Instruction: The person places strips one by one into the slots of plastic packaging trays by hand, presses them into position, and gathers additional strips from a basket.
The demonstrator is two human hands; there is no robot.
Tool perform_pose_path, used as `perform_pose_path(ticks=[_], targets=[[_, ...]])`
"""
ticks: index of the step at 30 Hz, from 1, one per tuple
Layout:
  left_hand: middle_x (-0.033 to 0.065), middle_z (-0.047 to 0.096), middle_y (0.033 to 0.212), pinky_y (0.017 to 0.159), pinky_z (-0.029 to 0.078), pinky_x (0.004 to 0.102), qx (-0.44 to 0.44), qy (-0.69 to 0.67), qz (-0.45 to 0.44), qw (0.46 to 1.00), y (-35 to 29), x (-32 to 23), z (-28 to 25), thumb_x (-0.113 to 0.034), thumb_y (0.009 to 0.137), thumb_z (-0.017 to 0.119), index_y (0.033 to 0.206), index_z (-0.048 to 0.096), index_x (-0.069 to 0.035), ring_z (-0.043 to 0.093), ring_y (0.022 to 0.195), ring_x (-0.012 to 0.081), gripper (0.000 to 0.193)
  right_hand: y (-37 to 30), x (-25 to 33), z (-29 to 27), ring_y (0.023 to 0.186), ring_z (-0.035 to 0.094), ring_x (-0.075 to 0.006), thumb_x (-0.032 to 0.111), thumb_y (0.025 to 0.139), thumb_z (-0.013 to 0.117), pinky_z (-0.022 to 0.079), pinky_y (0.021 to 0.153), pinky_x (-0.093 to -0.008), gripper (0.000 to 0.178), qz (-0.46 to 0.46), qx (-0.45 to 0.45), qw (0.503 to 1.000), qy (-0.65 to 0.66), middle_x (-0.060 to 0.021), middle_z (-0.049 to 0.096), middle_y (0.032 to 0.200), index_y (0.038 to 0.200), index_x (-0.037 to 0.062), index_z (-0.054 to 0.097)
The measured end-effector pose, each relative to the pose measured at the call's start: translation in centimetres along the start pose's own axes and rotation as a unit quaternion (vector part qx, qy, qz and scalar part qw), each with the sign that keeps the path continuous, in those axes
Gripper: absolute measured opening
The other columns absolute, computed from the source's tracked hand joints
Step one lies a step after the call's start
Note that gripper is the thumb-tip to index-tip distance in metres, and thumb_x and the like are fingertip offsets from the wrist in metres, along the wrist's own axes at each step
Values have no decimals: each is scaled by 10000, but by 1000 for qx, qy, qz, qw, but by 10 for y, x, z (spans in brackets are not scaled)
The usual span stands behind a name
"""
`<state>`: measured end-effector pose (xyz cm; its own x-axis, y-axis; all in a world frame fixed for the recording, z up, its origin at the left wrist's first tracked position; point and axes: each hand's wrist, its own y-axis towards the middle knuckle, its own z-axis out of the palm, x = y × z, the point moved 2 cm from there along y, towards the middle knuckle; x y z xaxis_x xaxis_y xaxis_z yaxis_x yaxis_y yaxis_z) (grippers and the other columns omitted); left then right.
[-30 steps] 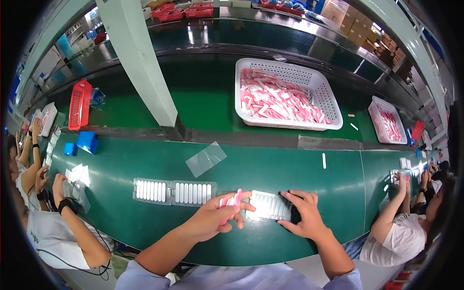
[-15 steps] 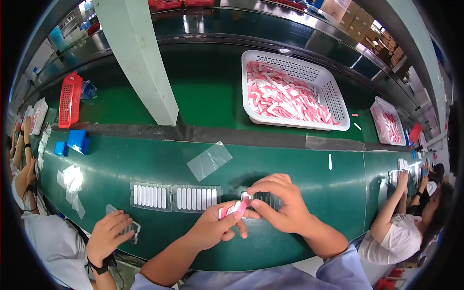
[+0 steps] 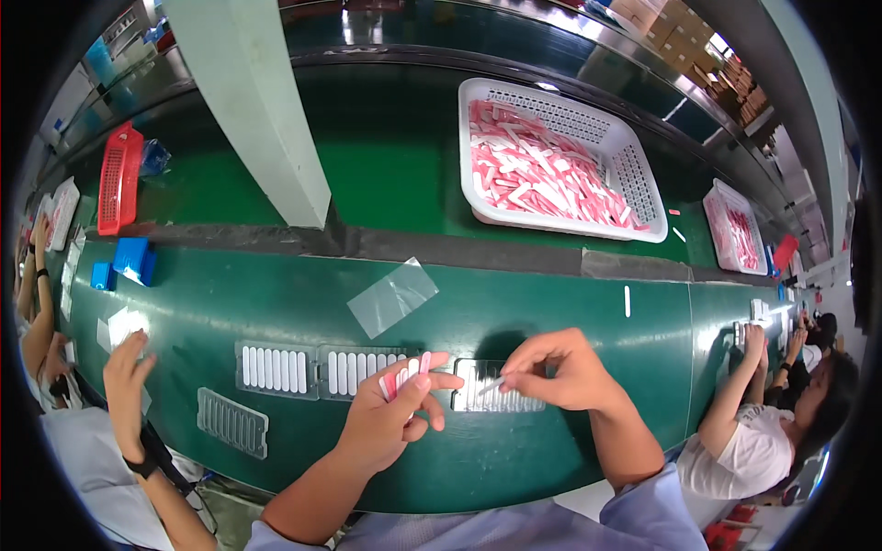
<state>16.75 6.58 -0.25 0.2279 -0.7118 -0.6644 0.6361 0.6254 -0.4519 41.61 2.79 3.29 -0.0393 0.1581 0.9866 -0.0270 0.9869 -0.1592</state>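
My left hand (image 3: pixel 372 427) is closed round several flat, round-ended pink and white strips (image 3: pixel 404 378), which fan out above the fingers. Between its thumb and fingertips, my right hand (image 3: pixel 562 372) pinches a single pale strip (image 3: pixel 491 387) over a clear plastic slotted tray (image 3: pixel 470 399). The hand hides part of that tray. To the left, one clear tray (image 3: pixel 273 370) holds a row of white strips. A second filled tray (image 3: pixel 342 372) adjoins it, partly hidden by my left hand.
Another clear slotted tray (image 3: pixel 232 423) lies near a co-worker's hand (image 3: pixel 126 381) at left. A clear film sheet (image 3: pixel 393 298) lies ahead. Beyond the ledge stand a white basket (image 3: pixel 565 225) of pink and white strips and a grey post (image 3: pixel 253 119). Another person (image 3: pixel 763 432) works at right.
My right hand has drawn away from my left, carrying one strip over the slotted tray. The co-worker at left has let go of a clear tray and lifted that hand away.
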Motion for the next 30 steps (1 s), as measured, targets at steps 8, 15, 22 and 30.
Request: perform_pose_path(ticks=[8, 15, 22, 30], targets=[[190, 711, 1180, 441, 277, 213, 8, -44, -22, 999, 1, 0, 5, -146, 1070, 506, 1408, 536, 28, 657, 701, 158, 381, 17, 1, 17, 644, 631, -213, 111, 835, 754, 511, 606, -360, 83, -107, 117, 919, -360, -42, 655, 704, 895, 72, 713], [206, 704, 1199, 435, 280, 225, 32, -65, -30, 997, -1, 1, 2, -55, 996, 482, 1429, 515, 46, 657, 706, 181, 446, 17, -6, 22, 961, 545, -278, 251, 853, 746, 423, 867, -405, 389, -238, 86, 835, -489, -84, 554, 966, 1190, 83, 646], [214, 695, 1226, 447, 281, 215, 51, -1, -43, 998, -1, 4, 3, -112, 1054, 503, 1421, 523, 33, 643, 717, 152, 395, 14, -4, 17, 861, 554, -239, 241, 909, 717, 399, 814, -373, 334, -216, 13, 912, -348, -59, 588, 909, 1196, 77, 667], [183, 701, 1238, 483, 315, 202, 70, 5, -52, 996, 1, 10, -2, -130, 1068, 514, 1418, 522, 24, 634, 771, 130, 382, -2, 7, 25, 544, 505, -155, 110, 855, 792, 388, 632, -319, 55, -208, -105, 960, -153, 19, 501, 588, 829, 88, 748]])
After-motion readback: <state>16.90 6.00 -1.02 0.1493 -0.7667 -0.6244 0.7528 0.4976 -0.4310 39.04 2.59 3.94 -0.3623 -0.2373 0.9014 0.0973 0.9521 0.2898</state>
